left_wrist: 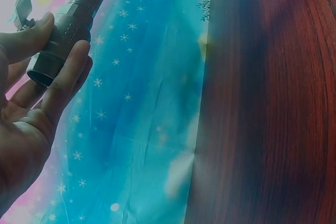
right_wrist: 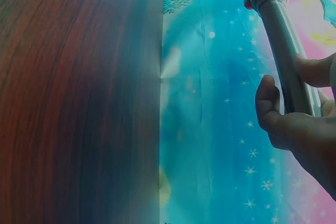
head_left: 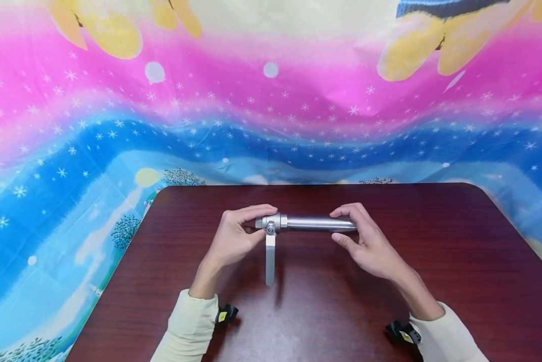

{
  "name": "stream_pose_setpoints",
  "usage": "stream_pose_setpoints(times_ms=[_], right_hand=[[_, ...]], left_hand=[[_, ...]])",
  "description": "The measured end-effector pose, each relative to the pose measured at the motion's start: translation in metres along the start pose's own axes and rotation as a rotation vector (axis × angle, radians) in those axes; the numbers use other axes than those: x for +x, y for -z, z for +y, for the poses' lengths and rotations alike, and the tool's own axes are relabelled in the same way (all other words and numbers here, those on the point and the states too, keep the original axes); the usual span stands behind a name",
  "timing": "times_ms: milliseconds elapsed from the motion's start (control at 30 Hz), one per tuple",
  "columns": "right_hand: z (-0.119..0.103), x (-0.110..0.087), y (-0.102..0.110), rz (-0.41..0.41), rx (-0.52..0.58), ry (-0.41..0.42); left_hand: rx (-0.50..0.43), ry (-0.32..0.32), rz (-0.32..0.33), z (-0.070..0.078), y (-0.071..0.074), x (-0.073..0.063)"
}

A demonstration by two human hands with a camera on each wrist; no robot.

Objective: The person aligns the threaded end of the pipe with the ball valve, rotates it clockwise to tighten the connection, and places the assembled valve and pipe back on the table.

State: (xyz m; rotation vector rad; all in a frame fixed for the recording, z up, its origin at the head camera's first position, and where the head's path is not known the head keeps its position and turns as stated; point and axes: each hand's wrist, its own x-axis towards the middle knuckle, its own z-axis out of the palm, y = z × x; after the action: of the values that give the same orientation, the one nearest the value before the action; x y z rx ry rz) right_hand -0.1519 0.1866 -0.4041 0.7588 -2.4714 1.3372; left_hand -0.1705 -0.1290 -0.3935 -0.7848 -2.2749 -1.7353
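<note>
A steel ball valve [head_left: 274, 221] with a flat lever handle [head_left: 270, 261] sits at the left end of a smooth metal pipe [head_left: 309, 223]. The two meet end to end, held level above the table. My left hand [head_left: 235, 235] grips the valve body between thumb and fingers; in the left wrist view the valve's open hex end [left_wrist: 44, 70] faces out past the fingers. Around the pipe's right end, my right hand [head_left: 368, 246] has its thumb on one side and its fingers on the other. The palm hides the pipe's tip in the head view.
A dark red-brown wooden table [head_left: 162, 281] with rounded corners lies beneath. Behind it hangs a colourful snowflake-print cloth [head_left: 253, 125]. Black wrist devices sit by the left sleeve [head_left: 191, 314] and the right sleeve [head_left: 443, 334].
</note>
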Motion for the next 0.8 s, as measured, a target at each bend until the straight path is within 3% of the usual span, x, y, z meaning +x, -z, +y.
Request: stream_pose_setpoints(times_ms=[300,800], right_hand=[[0.0005,0.0013,0.0003,0.022,-0.026,0.035],[0.0002,0.0017,0.0024,-0.008,-0.06,-0.011]], left_hand=[[0.001,-0.01,0.004,0.0005,0.0001,0.0001],[0.003,-0.007,0.004,0.0003,0.0008,0.0001]])
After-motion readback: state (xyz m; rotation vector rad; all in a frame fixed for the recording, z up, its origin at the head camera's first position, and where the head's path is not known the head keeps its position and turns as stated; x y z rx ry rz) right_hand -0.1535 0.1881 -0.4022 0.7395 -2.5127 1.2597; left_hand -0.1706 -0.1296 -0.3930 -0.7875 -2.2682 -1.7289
